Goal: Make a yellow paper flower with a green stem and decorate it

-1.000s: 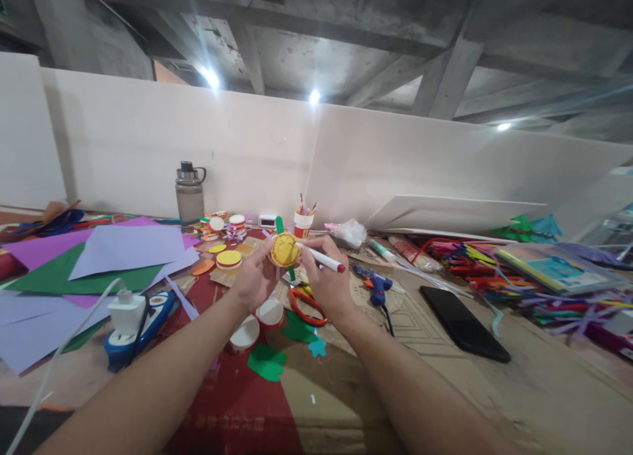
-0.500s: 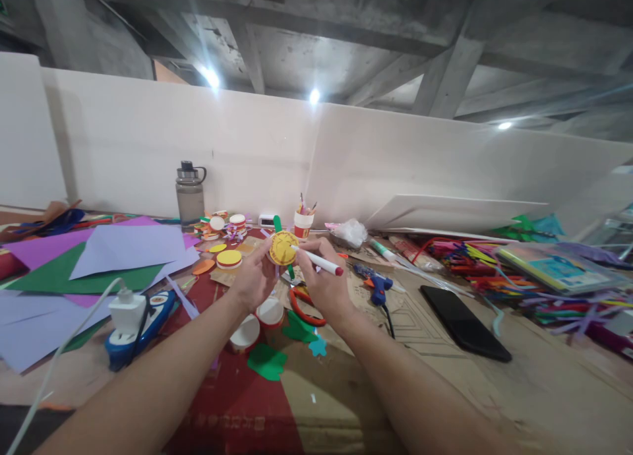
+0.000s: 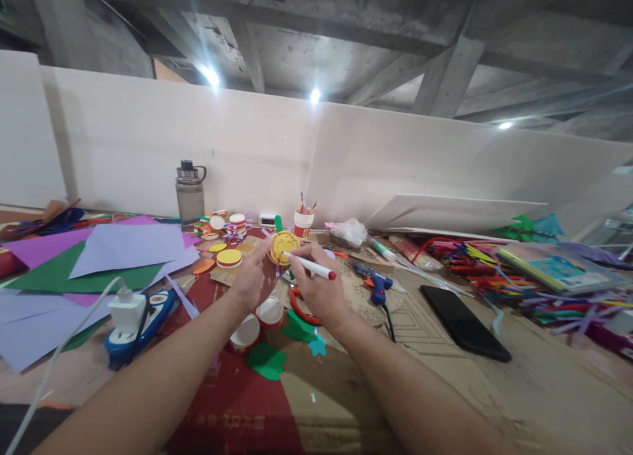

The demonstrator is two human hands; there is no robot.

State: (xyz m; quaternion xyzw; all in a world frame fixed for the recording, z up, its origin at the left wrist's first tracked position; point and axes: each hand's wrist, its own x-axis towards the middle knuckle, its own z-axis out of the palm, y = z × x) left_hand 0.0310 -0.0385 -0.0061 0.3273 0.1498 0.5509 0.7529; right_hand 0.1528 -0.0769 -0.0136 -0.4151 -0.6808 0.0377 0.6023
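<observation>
My left hand grips a round yellow disc with dark marker lines drawn on its face and green strips sticking out above and below. In my right hand is a white marker pen with a red end, its tip at the disc's lower part. Under my right hand lie orange-handled scissors, partly covered. Two white round lids sit below my left hand, near green paper scraps and a blue paper flower.
To the left are coloured paper sheets and a blue power strip. A grey water bottle stands behind. On the right lie a blue glue gun, a black phone and piled pipe cleaners. A paper cup holds pens.
My right hand and the marker have shifted slightly down and left, the tip moving from the disc's upper right to its lower part. The left hand stays nearly still.
</observation>
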